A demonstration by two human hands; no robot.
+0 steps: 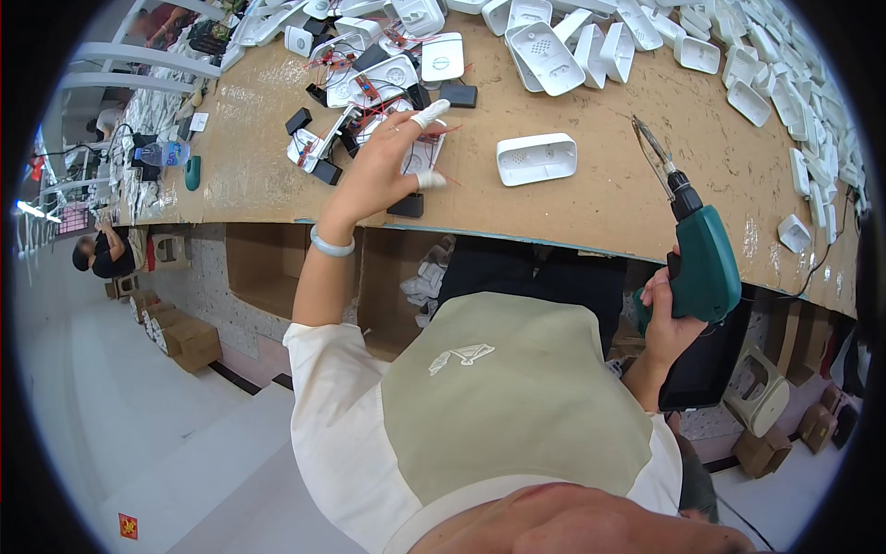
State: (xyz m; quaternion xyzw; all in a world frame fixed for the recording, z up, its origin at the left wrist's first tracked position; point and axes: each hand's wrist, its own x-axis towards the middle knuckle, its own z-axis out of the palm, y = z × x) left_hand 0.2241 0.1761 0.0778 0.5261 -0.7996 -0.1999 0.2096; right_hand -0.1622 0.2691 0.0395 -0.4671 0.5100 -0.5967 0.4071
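Observation:
My right hand (pixel 666 319) is wrapped round the handle of a green soldering gun (pixel 706 258). Its metal tip (pixel 649 138) points up and away over the table. My left hand (pixel 383 166) reaches over wired parts, thumb and index finger spread apart in white finger covers. Nothing shows between those fingertips. Beneath and beyond it lies a heap of white plastic pieces with red wires, small circuit boards (pixel 367 88) and black blocks (pixel 457 95). Between my hands a single white plastic housing (pixel 537 160) rests on the brown tabletop, its hollow side showing.
Many white housings (pixel 549 57) are piled along the far and right sides of the cardboard-covered table (pixel 591 217). A plastic bottle (pixel 164 154) and a green object (pixel 192 173) lie at the left. Open cardboard boxes (pixel 268 268) stand under the table. Another person (pixel 106 251) sits far left.

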